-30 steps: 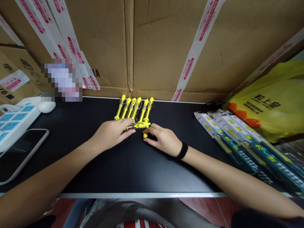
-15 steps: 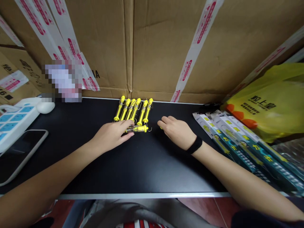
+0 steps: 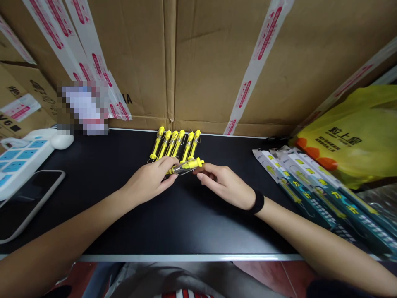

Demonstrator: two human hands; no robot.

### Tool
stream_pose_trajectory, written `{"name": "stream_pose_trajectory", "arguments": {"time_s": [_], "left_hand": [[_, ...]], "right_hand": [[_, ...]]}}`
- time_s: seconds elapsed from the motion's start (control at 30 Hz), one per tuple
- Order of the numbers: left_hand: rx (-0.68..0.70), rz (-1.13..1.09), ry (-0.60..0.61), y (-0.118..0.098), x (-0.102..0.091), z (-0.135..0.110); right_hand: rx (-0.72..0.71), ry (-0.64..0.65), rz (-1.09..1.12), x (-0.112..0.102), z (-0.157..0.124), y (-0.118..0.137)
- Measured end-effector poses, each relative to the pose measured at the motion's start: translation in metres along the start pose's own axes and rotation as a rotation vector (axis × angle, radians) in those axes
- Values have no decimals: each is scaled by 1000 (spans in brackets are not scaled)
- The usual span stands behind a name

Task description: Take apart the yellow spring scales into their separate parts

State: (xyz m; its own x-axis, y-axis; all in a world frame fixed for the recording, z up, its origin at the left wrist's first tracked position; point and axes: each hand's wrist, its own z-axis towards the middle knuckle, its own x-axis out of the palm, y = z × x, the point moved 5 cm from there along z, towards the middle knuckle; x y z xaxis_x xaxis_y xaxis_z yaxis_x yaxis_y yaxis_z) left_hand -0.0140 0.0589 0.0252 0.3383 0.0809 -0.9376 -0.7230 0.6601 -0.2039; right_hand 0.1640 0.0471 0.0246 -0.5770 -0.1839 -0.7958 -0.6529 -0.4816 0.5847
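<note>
A small yellow and clear spring scale (image 3: 186, 166) lies crosswise over the black table (image 3: 173, 219). My left hand (image 3: 151, 180) pinches its clear tube end. My right hand (image 3: 225, 183) grips its yellow cap end with thumb and fingers. Just behind them, a row of several identical yellow spring scales (image 3: 175, 144) lies side by side, pointing toward the cardboard wall.
Several teal and white product packs (image 3: 310, 186) lie at the right, with a yellow plastic bag (image 3: 350, 136) behind them. A white power strip (image 3: 21, 159) and a phone (image 3: 25, 200) sit at the left. Taped cardboard boxes (image 3: 201, 62) wall off the back.
My right hand swung out to the right, then came back and closed on the cap end of the scale. My left hand kept hold of it and the scale tilted up slightly.
</note>
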Motion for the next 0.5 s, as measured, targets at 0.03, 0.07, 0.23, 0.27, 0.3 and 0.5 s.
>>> {"name": "stream_pose_trajectory", "arguments": {"time_s": [0.03, 0.07, 0.23, 0.27, 0.3, 0.5], "left_hand": [[5, 0, -24, -2, 0, -1], [8, 5, -49, -3, -1, -2], [3, 87, -77, -7, 2, -5], [3, 110, -62, -8, 3, -5], [5, 132, -44, -8, 5, -4], [76, 127, 8, -13, 13, -5]], "right_hand": [[29, 32, 163, 4, 0, 0], [66, 59, 318, 8, -1, 0], [193, 165, 828, 25, 0, -2], [190, 177, 867, 27, 0, 0], [186, 183, 887, 29, 0, 1], [206, 171, 918, 40, -1, 0]]}}
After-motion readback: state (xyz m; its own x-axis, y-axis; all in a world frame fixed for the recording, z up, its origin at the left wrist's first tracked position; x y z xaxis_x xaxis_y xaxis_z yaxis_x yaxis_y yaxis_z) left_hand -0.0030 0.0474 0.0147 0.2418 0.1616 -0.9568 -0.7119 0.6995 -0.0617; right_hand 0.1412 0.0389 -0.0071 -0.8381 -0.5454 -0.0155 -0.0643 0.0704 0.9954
